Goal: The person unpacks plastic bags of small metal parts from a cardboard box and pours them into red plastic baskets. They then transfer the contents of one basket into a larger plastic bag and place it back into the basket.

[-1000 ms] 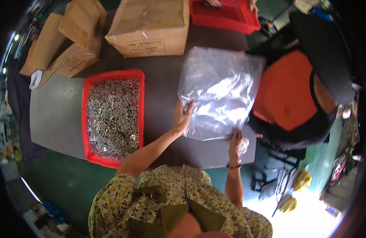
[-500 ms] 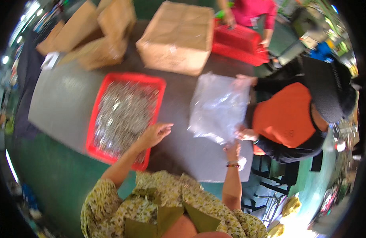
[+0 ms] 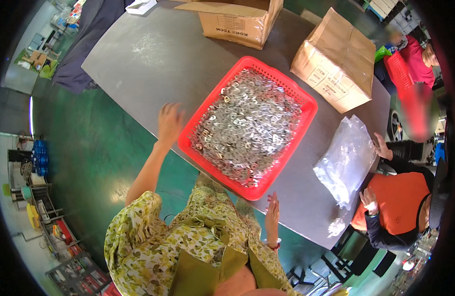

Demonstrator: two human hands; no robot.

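Observation:
A red plastic tray [image 3: 295,129] full of small shiny metal ring-like pieces [image 3: 252,121] lies on the dark table in front of me. Just off its left side is my left hand [image 3: 170,123], fingers stretched and a little blurred, holding nothing. My right hand [image 3: 272,213] is upright by the tray's near right corner, its fingers extended and nothing in them. To the right of the tray lies a clear plastic bag [image 3: 347,160], apart from my hands.
A closed cardboard box [image 3: 336,61] and an open one [image 3: 240,24] stand along the table's far side. At the right, a co-worker in an orange top [image 3: 392,200] has both hands near the bag. Farther back, another person in pink [image 3: 420,61] is beside a red basket [image 3: 399,71].
The view has turned left. My right hand has left the plastic bag and come beside the tray. My left hand has moved from the tray's right edge to its left side.

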